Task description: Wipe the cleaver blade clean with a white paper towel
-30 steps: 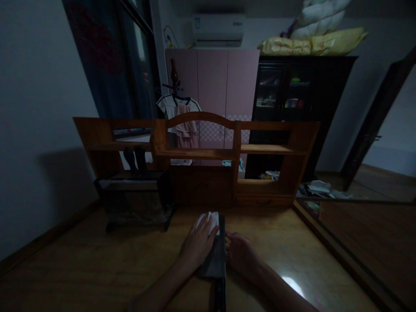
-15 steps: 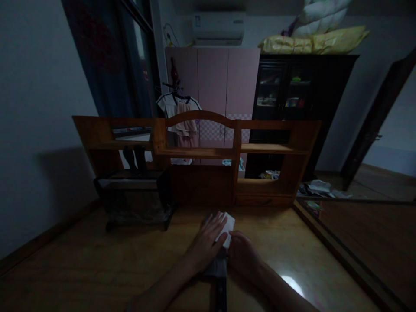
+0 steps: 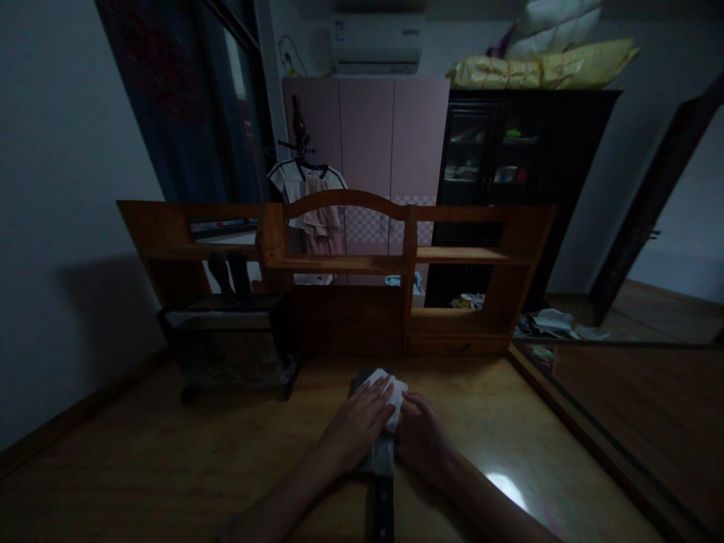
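Cleaver [image 3: 382, 455], flat on wooden tabletop [image 3: 237, 452], dark handle nearest the wearer; white cloth [image 3: 397, 401] over its blade, pressed beneath the left hand's [image 3: 362, 418] spread fingers; right hand [image 3: 421, 434], fingers curled beside the blade, grip impossible to tell

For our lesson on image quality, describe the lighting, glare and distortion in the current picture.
Head view: dim overall; bright glare on the tabletop beside the right forearm; soft shadow on the left wall; knife block detail lost in darkness; wide-angle stretching towards the edges.
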`<control>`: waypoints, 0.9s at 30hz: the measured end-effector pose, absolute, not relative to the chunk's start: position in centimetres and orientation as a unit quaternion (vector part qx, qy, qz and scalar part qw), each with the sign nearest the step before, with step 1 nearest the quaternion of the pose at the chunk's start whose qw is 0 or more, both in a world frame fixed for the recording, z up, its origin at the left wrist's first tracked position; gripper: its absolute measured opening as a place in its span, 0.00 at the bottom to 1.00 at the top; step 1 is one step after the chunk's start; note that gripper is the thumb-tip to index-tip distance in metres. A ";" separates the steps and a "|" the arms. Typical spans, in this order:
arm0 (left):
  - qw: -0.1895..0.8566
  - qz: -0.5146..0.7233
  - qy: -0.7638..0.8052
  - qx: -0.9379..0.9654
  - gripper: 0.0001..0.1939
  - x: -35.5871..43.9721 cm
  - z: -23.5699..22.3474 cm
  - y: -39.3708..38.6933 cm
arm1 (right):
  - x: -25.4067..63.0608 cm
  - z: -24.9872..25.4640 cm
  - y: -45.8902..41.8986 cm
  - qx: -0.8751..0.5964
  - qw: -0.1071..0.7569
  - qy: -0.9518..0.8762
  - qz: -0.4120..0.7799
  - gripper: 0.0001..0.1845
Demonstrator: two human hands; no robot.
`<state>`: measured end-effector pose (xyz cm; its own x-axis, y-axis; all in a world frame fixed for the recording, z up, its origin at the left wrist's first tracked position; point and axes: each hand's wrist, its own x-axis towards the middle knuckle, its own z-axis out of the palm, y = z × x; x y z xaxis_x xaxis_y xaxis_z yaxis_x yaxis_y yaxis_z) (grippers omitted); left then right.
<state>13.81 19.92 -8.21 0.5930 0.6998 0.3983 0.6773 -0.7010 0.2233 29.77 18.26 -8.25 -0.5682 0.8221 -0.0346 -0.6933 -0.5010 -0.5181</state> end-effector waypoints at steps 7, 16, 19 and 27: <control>-0.001 0.267 0.438 0.859 0.22 13.3 -9.2 20.6 | 29.9 -8.0 18.2 -0.151 0.444 -0.244 0.849 0.15; 0.004 0.264 0.489 0.831 0.23 12.4 -10.6 21.7 | 30.2 -7.6 18.0 -0.158 0.425 -0.234 0.860 0.17; 0.017 0.282 0.509 0.813 0.24 12.1 -10.7 22.1 | 30.1 -7.4 17.9 -0.166 0.417 -0.250 0.858 0.18; 0.048 0.326 0.430 0.841 0.23 13.3 -8.1 20.4 | 30.1 -7.6 17.8 -0.156 0.439 -0.235 0.853 0.17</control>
